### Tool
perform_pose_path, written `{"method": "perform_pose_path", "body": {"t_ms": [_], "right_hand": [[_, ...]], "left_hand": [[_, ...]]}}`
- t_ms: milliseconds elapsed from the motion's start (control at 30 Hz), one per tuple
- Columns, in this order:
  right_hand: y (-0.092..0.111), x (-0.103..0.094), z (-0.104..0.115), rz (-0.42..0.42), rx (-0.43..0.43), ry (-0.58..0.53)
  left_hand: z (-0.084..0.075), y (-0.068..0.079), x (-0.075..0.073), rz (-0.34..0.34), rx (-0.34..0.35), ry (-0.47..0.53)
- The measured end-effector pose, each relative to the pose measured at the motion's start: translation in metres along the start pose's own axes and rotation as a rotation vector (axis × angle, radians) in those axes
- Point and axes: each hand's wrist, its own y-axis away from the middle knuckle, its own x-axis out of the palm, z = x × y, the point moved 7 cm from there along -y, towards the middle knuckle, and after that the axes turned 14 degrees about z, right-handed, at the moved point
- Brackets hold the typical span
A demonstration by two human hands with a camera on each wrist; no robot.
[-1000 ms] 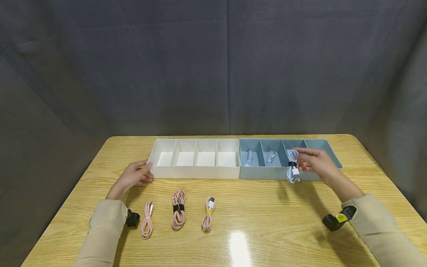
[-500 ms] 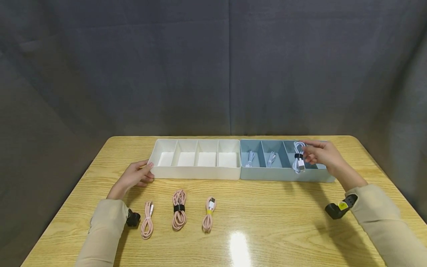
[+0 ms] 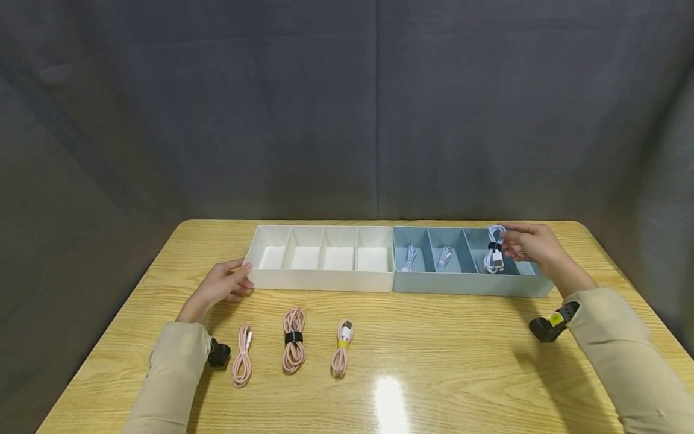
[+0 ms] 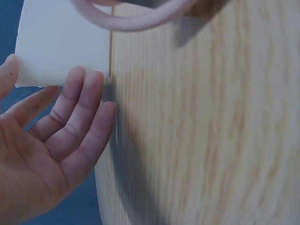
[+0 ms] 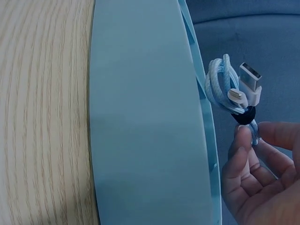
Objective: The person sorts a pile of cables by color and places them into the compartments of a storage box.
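Observation:
A light-blue USB cable [image 3: 493,258], coiled and strapped in black, is pinched by its upper end in my right hand [image 3: 534,244]. It hangs over the third compartment of the blue divided box [image 3: 472,284]; in the right wrist view, both plugs of the USB cable [image 5: 229,86] show above the box rim. My left hand [image 3: 221,285] touches the left front corner of the white divided box [image 3: 320,280]. In the left wrist view its extended fingers [image 4: 77,108] rest against the box's end wall.
Two light-blue cables lie in the blue box's first [image 3: 409,258] and second compartments [image 3: 444,259]. On the wooden table before the white box lie three pink cables: one thin [image 3: 241,357], one black-strapped [image 3: 293,352] and one yellow-banded [image 3: 341,349]. A dark curtain [image 3: 347,120] hangs behind.
My right hand has carried the light-blue cable right and farther back, from in front of the blue box to over its third compartment. My left hand has stayed at the white box's corner.

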Motion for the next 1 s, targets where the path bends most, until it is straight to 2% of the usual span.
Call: {"method": "perform_pose_path", "body": {"t_ms": [467, 600, 767, 1000], "right_hand": [[0.001, 0.005, -0.002, -0.044, 0.004, 0.142], [0.008, 0.015, 0.006, -0.033, -0.046, 0.162], [0.015, 0.027, 0.017, -0.008, -0.140, 0.136], [0.024, 0.043, 0.025, 0.008, -0.182, 0.089]], "left_hand": [[-0.001, 0.000, 0.001, 0.000, 0.006, 0.014], [-0.001, 0.000, 0.001, 0.001, 0.017, 0.020], [0.000, 0.000, 0.000, 0.000, 0.015, 0.021], [0.001, 0.000, 0.000, 0.005, 0.014, 0.020]]}}
